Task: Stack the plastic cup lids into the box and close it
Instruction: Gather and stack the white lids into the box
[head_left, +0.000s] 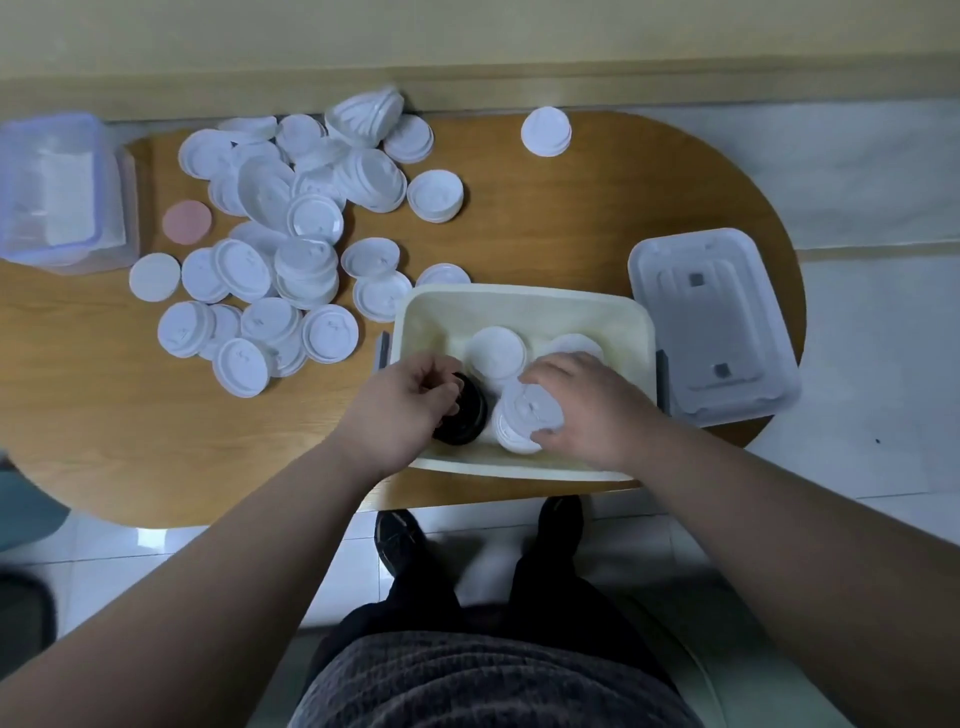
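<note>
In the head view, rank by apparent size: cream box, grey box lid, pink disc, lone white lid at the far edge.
1. cream rectangular plastic box
2. translucent grey rectangular box lid
3. pink round disc and lone white round plastic lid look alike; not ranked.

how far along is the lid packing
Done: a few white round plastic lids lie in the cream rectangular plastic box. In hand: the left hand holds a black lid stack and the right hand a white lid stack, both inside the box. To do: the pile of loose white lids on the oval wooden table, then the translucent grey plastic box cover beside the box.
</note>
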